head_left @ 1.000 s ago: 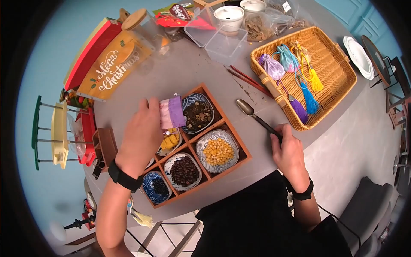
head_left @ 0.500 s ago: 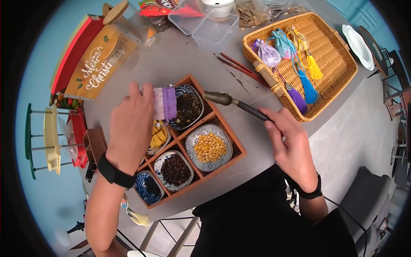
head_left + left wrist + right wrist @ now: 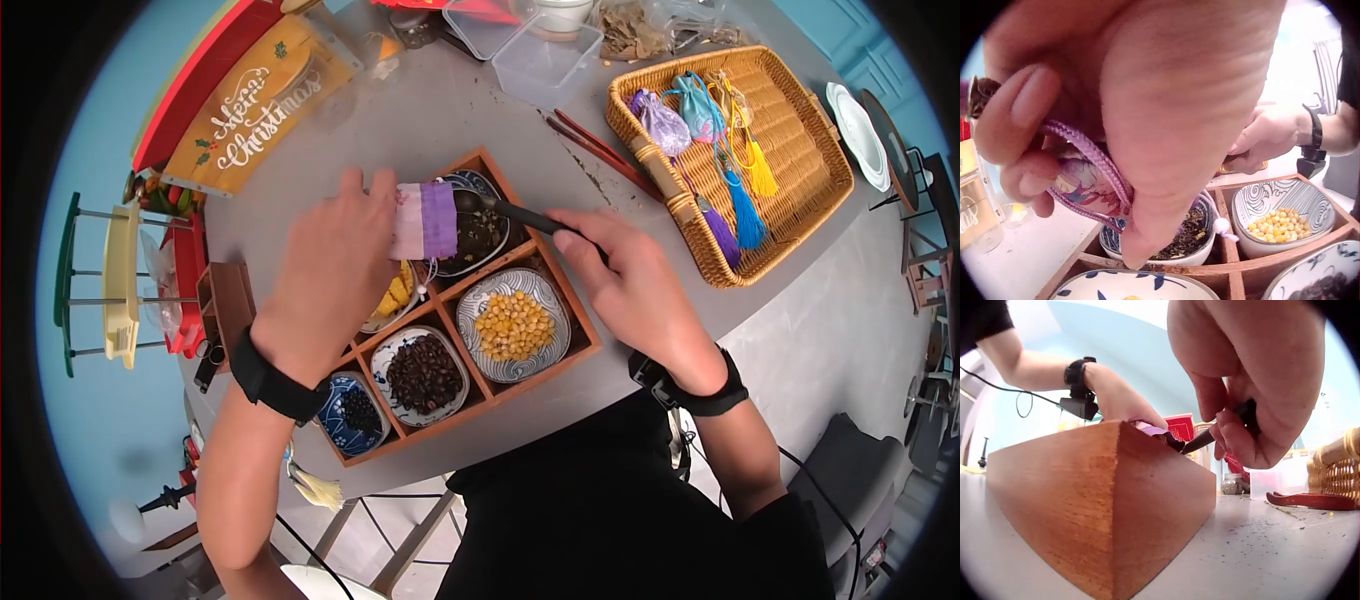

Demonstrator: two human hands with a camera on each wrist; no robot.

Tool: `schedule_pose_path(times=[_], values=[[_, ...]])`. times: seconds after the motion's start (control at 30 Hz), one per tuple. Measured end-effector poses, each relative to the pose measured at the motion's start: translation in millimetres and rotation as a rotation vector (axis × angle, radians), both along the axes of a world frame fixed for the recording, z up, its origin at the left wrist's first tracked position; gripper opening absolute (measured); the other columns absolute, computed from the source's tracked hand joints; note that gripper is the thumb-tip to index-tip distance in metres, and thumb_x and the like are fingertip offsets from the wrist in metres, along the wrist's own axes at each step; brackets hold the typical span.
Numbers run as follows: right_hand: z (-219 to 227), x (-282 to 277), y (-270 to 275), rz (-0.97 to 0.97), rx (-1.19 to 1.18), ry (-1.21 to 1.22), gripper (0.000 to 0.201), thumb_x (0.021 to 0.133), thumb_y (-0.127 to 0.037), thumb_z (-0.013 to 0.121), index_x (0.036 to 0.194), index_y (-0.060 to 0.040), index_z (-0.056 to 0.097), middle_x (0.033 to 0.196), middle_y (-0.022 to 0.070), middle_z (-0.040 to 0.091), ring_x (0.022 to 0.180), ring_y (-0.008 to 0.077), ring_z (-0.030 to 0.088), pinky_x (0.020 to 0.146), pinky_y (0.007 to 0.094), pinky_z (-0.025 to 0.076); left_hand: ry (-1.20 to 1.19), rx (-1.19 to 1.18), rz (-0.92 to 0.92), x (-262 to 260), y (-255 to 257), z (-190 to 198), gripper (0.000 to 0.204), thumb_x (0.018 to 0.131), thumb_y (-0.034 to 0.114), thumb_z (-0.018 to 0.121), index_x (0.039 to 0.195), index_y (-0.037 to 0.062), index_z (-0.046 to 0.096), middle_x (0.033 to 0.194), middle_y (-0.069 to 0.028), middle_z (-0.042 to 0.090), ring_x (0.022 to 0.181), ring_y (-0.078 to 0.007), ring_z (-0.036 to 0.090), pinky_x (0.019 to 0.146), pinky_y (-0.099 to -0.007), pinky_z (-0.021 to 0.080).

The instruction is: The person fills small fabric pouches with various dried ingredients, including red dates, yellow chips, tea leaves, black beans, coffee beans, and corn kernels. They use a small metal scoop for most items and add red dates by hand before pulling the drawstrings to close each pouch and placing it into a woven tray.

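My left hand [image 3: 335, 260] pinches a pink and purple drawstring pouch [image 3: 425, 220] above the back of a divided wooden box [image 3: 545, 368]. In the left wrist view its purple cord [image 3: 1088, 147] loops past the fingers. The handle of a small scoop [image 3: 532, 217] is gripped by my right hand [image 3: 635, 290]. Its head lies over a blue-patterned bowl of dark dried leaves [image 3: 478, 250], right beside the pouch's purple edge. The pouch partly covers this bowl and the one with yellow chunks [image 3: 397, 292].
Other compartments hold bowls of corn kernels [image 3: 513, 325], dark brown beans [image 3: 428, 375] and small black beans [image 3: 358, 412]. A wicker tray [image 3: 790, 180] with tasselled pouches stands at right, reddish tongs [image 3: 605, 152] beside it. Clear plastic boxes [image 3: 545, 62] and a Christmas sign [image 3: 255, 110] sit farther back.
My right hand has raised the scoop from the table and carried it left over the leaf bowl. The left hand keeps holding the pouch near the same bowl. The head view has shifted slightly.
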State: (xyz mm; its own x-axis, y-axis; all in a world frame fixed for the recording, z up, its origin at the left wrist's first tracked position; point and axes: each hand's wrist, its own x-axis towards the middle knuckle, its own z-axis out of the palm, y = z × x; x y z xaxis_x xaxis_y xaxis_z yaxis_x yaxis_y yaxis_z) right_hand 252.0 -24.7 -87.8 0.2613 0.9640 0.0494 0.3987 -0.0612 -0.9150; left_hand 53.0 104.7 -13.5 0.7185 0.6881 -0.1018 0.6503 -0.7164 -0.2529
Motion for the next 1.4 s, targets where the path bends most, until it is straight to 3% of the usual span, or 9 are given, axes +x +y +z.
schedule_pose_path(times=[0.17, 0.27, 0.47, 0.6, 0.67, 0.77, 0.9, 1.17, 1.4], values=[[9, -5, 22, 0.090, -0.017, 0.005, 0.028, 0.095, -0.015, 0.051, 0.111, 0.0046, 0.062, 0.097, 0.0228, 0.063, 0.077, 0.0406, 0.060, 0.074, 0.0426, 0.047, -0.057, -0.025, -0.013, -1, 3, -1, 0.038, 0.072, 0.002, 0.068, 0.103, 0.0031, 0.045, 0.092, -0.0181, 0.053, 0.080, -0.0400, 0.060, 0.067, -0.0472, 0.049], [15, -7, 33, 0.170, -0.111, 0.196, 0.026, 0.093, -0.012, 0.052, 0.111, 0.0049, 0.063, 0.093, 0.0245, 0.064, 0.078, 0.0398, 0.060, 0.075, 0.0408, 0.048, -0.040, -0.037, -0.010, 3, 1, 1, 0.037, 0.073, 0.000, 0.066, 0.103, 0.0033, 0.046, 0.092, -0.0183, 0.053, 0.080, -0.0400, 0.060, 0.067, -0.0479, 0.048], [12, 12, 33, 0.214, 0.051, 0.159, 0.024, 0.090, -0.006, 0.053, 0.109, 0.0033, 0.065, 0.075, 0.0109, 0.061, 0.069, 0.0151, 0.056, 0.068, 0.0313, 0.046, 0.015, 0.039, -0.041, -3, 4, 3, 0.034, 0.073, -0.005, 0.064, 0.104, 0.0016, 0.049, 0.095, -0.0176, 0.056, 0.079, -0.0360, 0.065, 0.065, -0.0433, 0.052], [23, 9, 40, 0.217, -0.042, 0.109, 0.024, 0.089, -0.005, 0.053, 0.109, 0.0030, 0.064, 0.078, 0.0113, 0.062, 0.073, 0.0154, 0.057, 0.069, 0.0303, 0.046, 0.010, 0.028, -0.047, -2, 3, 7, 0.034, 0.074, -0.005, 0.063, 0.104, 0.0018, 0.049, 0.095, -0.0177, 0.056, 0.078, -0.0359, 0.065, 0.066, -0.0432, 0.052], [30, 4, 44, 0.334, -0.143, 0.325, 0.024, 0.089, -0.006, 0.054, 0.109, 0.0024, 0.063, 0.078, 0.0091, 0.062, 0.073, 0.0143, 0.057, 0.068, 0.0297, 0.045, -0.008, 0.014, -0.038, 2, 1, 9, 0.034, 0.074, -0.006, 0.063, 0.104, 0.0019, 0.049, 0.094, -0.0176, 0.056, 0.078, -0.0361, 0.064, 0.065, -0.0434, 0.052], [8, 12, 50, 0.379, 0.058, 0.249, 0.024, 0.089, -0.006, 0.055, 0.109, 0.0020, 0.063, 0.075, 0.0066, 0.062, 0.072, 0.0133, 0.056, 0.066, 0.0292, 0.044, -0.040, 0.015, -0.007, -1, 3, 5, 0.036, 0.072, -0.003, 0.065, 0.103, 0.0035, 0.046, 0.091, -0.0179, 0.053, 0.079, -0.0406, 0.060, 0.067, -0.0484, 0.048], [27, 24, 42, 0.319, -0.127, 0.174, 0.023, 0.090, -0.009, 0.057, 0.108, 0.0011, 0.065, 0.076, 0.0061, 0.062, 0.071, 0.0123, 0.054, 0.067, 0.0295, 0.045, -0.031, 0.003, 0.005, -8, 2, 3, 0.036, 0.073, -0.002, 0.065, 0.102, 0.0033, 0.046, 0.091, -0.0182, 0.054, 0.080, -0.0407, 0.060, 0.067, -0.0485, 0.048], [6, 17, 55, 0.345, -0.121, 0.299, 0.026, 0.091, -0.014, 0.059, 0.106, 0.0048, 0.068, 0.074, 0.0054, 0.063, 0.068, 0.0119, 0.051, 0.063, 0.0284, 0.042, -0.077, -0.031, -0.060, -7, 7, 6, 0.038, 0.071, -0.003, 0.065, 0.103, 0.0029, 0.045, 0.092, -0.0180, 0.053, 0.081, -0.0416, 0.058, 0.067, -0.0494, 0.046], [24, 10, 54, 0.358, -0.267, 0.472, 0.028, 0.094, -0.019, 0.053, 0.100, 0.0021, 0.071, 0.065, -0.0027, 0.048, 0.066, 0.0078, 0.043, 0.060, 0.0250, 0.035, -0.050, -0.040, -0.026, -4, 1, 7, 0.035, 0.072, -0.004, 0.065, 0.101, 0.0008, 0.047, 0.093, -0.0196, 0.055, 0.079, -0.0406, 0.061, 0.068, -0.0472, 0.049]])
